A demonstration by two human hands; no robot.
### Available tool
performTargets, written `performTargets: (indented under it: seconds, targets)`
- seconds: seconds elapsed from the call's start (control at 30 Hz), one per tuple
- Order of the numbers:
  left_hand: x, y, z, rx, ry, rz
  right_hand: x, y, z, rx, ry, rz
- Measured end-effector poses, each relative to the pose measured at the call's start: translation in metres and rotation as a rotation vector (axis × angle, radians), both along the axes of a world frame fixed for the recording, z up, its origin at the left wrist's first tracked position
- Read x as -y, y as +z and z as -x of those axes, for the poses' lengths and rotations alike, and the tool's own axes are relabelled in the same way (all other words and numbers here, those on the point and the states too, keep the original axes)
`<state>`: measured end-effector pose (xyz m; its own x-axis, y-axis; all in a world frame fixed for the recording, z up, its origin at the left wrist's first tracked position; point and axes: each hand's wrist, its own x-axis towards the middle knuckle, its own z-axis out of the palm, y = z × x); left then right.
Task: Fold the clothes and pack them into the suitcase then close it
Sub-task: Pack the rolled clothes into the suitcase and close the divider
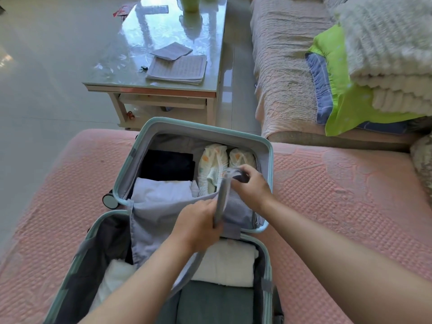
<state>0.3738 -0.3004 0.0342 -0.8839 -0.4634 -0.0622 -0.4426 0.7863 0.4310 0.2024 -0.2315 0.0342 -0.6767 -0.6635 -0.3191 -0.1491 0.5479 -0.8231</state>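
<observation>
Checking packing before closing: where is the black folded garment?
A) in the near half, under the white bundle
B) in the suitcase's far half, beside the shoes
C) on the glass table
B: the black folded garment lies in the suitcase's far half, left of the patterned shoes.

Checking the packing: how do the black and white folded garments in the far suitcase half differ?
The black garment lies farther in, fully uncovered; the white garment lies nearer, its near edge under the grey divider flap. Both lie folded flat, left of the shoes.
</observation>
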Motion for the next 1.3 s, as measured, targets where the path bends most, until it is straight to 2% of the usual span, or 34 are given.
performTargets:
  seconds: [0.07, 0.13, 0.27, 0.33, 0.4, 0.47, 0.5, 0.53, 0.57, 0.63, 0.7, 0.8, 0.93, 1.0, 1.13, 1.3]
  targets:
    - [0.015, 0.006, 0.018, 0.052, 0.167, 0.015, 0.012, 0.000, 0.011, -0.041, -0.013, 0.032]
    - [0.041, 0.014, 0.032, 0.092, 0.264, 0.124, 0.021, -0.002, 0.032, -0.137, -0.098, -0.034]
    - [0.096, 0.037, 0.067, 0.184, 0.220, 0.478, 0.023, -0.009, 0.077, -0.217, -0.245, -0.252]
    - [0.106, 0.049, 0.086, 0.137, 0.198, 0.649, 0.023, -0.017, 0.089, -0.226, -0.252, -0.318]
    - [0.102, 0.051, 0.100, 0.013, 0.060, 0.848, 0.023, -0.026, 0.094, -0.237, -0.268, -0.347]
    - [0.088, 0.045, 0.111, -0.100, -0.313, 0.968, 0.021, -0.033, 0.095, -0.232, -0.299, -0.346]
    - [0.080, 0.037, 0.114, -0.075, -0.504, 0.943, 0.019, -0.038, 0.095, -0.222, -0.308, -0.343]
    - [0.075, 0.030, 0.115, 0.064, -0.580, 0.864, 0.018, -0.042, 0.096, -0.215, -0.309, -0.343]
    - [0.074, 0.020, 0.112, 0.264, -0.507, 0.774, 0.017, -0.044, 0.096, -0.213, -0.304, -0.343]
    - [0.084, 0.005, 0.104, 0.574, -0.164, 0.588, 0.016, -0.050, 0.096, -0.231, -0.287, -0.328]
    - [0.089, -0.011, 0.096, 0.657, -0.048, 0.483, 0.011, -0.055, 0.095, -0.238, -0.244, -0.278]
    - [0.083, -0.035, 0.094, 0.620, -0.058, 0.468, -0.011, -0.054, 0.086, -0.353, -0.072, -0.274]
    - [0.046, -0.050, 0.103, 0.435, -0.193, 0.247, -0.044, -0.050, 0.069, -0.533, 0.535, -0.487]
    - [0.021, -0.058, 0.105, 0.354, -0.231, 0.168, -0.054, -0.052, 0.063, -0.601, 0.764, -0.572]
    - [-0.011, -0.076, 0.101, 0.339, -0.207, 0.142, -0.061, -0.061, 0.059, -0.724, 0.884, -0.606]
    - [-0.018, -0.089, 0.096, 0.237, -0.198, 0.113, -0.059, -0.060, 0.057, -0.734, 0.910, -0.627]
